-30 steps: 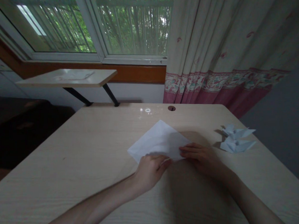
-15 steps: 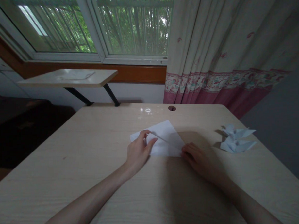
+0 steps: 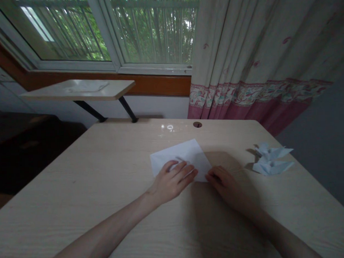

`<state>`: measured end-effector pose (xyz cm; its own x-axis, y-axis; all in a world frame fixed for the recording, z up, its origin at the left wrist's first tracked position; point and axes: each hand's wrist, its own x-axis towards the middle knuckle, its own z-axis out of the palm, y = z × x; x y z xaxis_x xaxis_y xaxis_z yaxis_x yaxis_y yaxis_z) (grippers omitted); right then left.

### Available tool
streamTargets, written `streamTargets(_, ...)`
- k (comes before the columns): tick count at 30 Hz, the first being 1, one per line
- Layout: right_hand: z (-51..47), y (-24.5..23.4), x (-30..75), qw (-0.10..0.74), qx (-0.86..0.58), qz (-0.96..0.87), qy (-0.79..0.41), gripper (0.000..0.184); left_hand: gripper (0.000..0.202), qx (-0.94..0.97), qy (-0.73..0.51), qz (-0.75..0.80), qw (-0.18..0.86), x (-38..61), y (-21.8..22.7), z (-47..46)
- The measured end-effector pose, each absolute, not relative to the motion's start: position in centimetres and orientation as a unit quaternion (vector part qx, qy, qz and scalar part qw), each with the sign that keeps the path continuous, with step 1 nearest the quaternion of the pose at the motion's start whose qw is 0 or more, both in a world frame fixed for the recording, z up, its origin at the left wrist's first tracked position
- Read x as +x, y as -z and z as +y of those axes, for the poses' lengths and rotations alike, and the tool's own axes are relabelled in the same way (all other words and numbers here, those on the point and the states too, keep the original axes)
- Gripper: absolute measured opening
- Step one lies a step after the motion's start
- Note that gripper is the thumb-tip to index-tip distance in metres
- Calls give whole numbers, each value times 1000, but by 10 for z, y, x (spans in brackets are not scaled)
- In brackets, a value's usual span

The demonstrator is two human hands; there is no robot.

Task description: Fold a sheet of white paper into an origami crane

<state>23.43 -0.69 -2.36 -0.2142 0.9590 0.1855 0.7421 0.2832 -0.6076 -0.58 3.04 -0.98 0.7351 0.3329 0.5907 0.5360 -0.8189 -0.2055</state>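
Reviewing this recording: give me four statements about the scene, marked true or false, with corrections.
1. The left hand lies across the white paper sheet. True.
2. Two white folded-paper figures sit on the pale wooden desk. True.
3. The right hand touches the figures. False: it is at the sheet's right corner.
4. The patterned cream-and-pink cloth curtain hangs left of the grey-framed glass window. False: it hangs to the right.
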Motion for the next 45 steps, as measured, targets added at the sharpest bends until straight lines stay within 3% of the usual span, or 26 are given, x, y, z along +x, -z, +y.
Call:
streamTargets(20, -64, 24, 206, 305, -624, -677, -244, 22, 38, -956, 198, -150, 156, -18, 5, 32)
streamTargets(30, -79, 42, 172, 378, -652, -650, -97, 17, 33, -960, 239, -123, 72, -30, 16, 36)
streamTargets(33, -85, 49, 175, 382, -609, -695, -18, 30, 32, -962, 226, -134, 80, -29, 15, 36)
streamTargets(38, -99, 64, 181, 299, -527, -795, 33, 66, 30, -965, 220, -114, 82, -33, 15, 35)
streamTargets(45, -114, 67, 158, 268, -587, -761, 67, 66, 28, -965, 240, -102, 31, -36, 18, 33)
